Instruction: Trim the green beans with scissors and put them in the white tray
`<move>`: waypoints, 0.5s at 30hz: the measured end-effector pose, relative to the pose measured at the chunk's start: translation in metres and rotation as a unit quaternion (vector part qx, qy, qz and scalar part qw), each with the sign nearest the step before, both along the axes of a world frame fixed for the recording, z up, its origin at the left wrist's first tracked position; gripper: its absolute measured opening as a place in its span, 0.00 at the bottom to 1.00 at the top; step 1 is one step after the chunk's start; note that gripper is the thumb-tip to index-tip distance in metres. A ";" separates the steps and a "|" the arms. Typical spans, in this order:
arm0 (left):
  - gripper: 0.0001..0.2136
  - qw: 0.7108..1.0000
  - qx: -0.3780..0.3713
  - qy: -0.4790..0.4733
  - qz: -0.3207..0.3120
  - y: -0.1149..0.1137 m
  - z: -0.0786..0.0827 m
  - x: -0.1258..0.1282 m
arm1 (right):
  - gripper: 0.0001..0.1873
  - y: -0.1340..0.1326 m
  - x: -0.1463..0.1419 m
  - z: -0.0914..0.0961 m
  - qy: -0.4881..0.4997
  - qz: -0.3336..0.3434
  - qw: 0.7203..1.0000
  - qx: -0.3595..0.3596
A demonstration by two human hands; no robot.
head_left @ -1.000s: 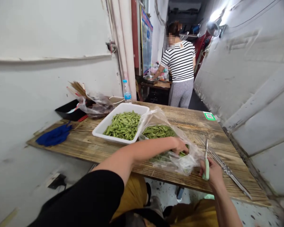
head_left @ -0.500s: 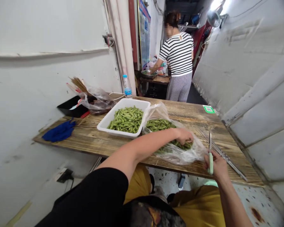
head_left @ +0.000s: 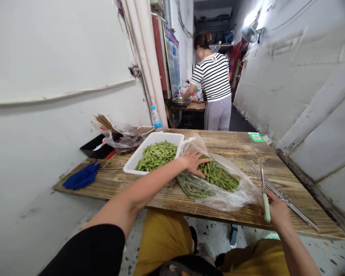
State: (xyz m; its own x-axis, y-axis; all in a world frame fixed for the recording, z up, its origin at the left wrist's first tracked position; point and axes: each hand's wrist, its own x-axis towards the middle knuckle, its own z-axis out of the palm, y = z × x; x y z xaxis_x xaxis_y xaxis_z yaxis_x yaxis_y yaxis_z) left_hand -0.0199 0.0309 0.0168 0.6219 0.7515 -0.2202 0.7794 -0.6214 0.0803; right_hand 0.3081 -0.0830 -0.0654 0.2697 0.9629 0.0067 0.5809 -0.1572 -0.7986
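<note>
My left hand [head_left: 194,161] lies flat with its fingers spread on green pods [head_left: 218,177] inside a clear plastic bag [head_left: 224,197] on the wooden table [head_left: 232,147]. Left of the bag stands a white tray [head_left: 133,163] filled with cut green pods [head_left: 156,155]. At the table's front edge, my right hand [head_left: 276,211] is closed round the pale green handle of scissors [head_left: 265,199], whose blades point away from me.
Metal skewers [head_left: 287,199] lie right of the scissors. A blue cloth [head_left: 82,177], a black tray [head_left: 96,147], a bag of sticks [head_left: 119,136] and a water bottle [head_left: 156,119] sit at the left. A person in a striped shirt [head_left: 214,78] stands beyond the table.
My left hand has moved from the near right part of the bag to its left side and opened flat. The view has shifted; the right hand keeps hold of the scissors.
</note>
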 end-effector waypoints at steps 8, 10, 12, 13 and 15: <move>0.43 0.990 -0.010 -0.141 0.017 -0.027 -0.016 -0.031 | 0.26 -0.029 -0.039 0.065 -0.211 -0.090 0.969 0.096; 0.35 0.985 0.000 -0.170 0.020 -0.030 -0.015 -0.036 | 0.27 -0.036 -0.069 0.086 -0.098 -0.032 0.986 0.130; 0.32 0.984 0.009 -0.178 0.024 -0.034 -0.015 -0.038 | 0.24 -0.037 -0.100 0.097 0.078 0.098 0.990 0.070; 0.32 0.984 0.014 -0.174 0.025 -0.038 -0.015 -0.038 | 0.22 -0.036 -0.114 0.097 0.160 0.170 0.972 0.010; 0.31 0.984 0.048 -0.165 0.034 -0.051 -0.016 -0.034 | 0.20 -0.034 -0.134 0.088 0.266 0.245 0.928 -0.091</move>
State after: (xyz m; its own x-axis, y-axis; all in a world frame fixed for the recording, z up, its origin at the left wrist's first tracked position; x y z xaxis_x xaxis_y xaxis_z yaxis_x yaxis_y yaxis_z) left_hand -0.0542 -0.0203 0.0011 0.5956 0.8010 0.0598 0.7601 -0.5861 0.2804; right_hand 0.1745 -0.1175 0.0231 -0.2827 0.9427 -0.1771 0.1502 -0.1389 -0.9789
